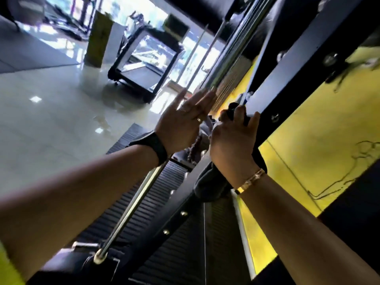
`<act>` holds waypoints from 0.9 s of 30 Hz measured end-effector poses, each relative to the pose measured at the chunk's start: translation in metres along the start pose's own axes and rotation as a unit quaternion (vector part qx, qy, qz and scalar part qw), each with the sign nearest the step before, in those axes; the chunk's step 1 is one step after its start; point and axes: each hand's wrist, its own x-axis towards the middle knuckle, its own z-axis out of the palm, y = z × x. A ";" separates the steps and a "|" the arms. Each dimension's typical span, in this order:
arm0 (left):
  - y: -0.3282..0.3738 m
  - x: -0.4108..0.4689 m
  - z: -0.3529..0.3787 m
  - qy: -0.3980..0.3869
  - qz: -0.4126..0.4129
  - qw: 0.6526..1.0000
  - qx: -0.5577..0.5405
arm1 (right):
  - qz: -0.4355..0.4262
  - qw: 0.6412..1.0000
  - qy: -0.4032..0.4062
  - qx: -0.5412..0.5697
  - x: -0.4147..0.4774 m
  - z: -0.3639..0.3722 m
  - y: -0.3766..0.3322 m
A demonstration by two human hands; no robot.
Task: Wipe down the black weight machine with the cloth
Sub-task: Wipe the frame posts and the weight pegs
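Cloth (210, 185) gripped by right hand (232, 140) against black frame (287, 111)

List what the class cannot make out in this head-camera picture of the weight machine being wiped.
Head view, unclear:
- cloth: mostly covered by the right hand gripping it.
- left hand: back faces camera; contact with the chrome rods unclear.
- black weight machine: cut off by top and right edges.
- yellow panel drawing: blurred.

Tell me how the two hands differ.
The left hand is flat with straight fingers and holds nothing; the right hand curls round the dark cloth, pressing it on the black frame. The left wrist wears a black band, the right a gold bracelet. Both are raised to that frame.
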 end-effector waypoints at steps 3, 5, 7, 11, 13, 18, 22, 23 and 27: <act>-0.008 0.037 -0.003 0.036 -0.004 0.998 -0.042 | 0.042 0.998 0.031 -0.024 0.016 -0.017 0.018; -0.016 0.060 -0.004 0.065 0.008 0.996 -0.062 | 0.064 0.995 0.058 -0.041 0.028 -0.026 0.029; -0.023 0.075 -0.002 0.082 0.027 0.994 -0.072 | 0.092 0.992 0.079 -0.046 0.037 -0.032 0.038; -0.024 0.085 0.003 0.104 0.039 0.987 -0.120 | 0.115 0.987 0.081 -0.074 0.048 -0.034 0.053; -0.022 0.091 0.002 0.116 0.032 0.982 -0.147 | 0.125 0.985 0.083 -0.082 0.053 -0.038 0.063; -0.022 0.107 0.001 0.135 0.019 0.969 -0.206 | 0.150 0.974 0.087 -0.144 0.067 -0.061 0.097; -0.028 0.133 -0.002 0.154 0.020 0.958 -0.243 | 0.166 0.966 0.072 -0.185 0.081 -0.093 0.128; -0.031 0.143 -0.005 0.163 0.018 0.954 -0.252 | 0.167 0.961 0.073 -0.209 0.085 -0.101 0.135; -0.050 0.201 -0.019 0.194 -0.006 0.938 -0.286 | 0.175 0.953 0.058 -0.240 0.106 -0.128 0.163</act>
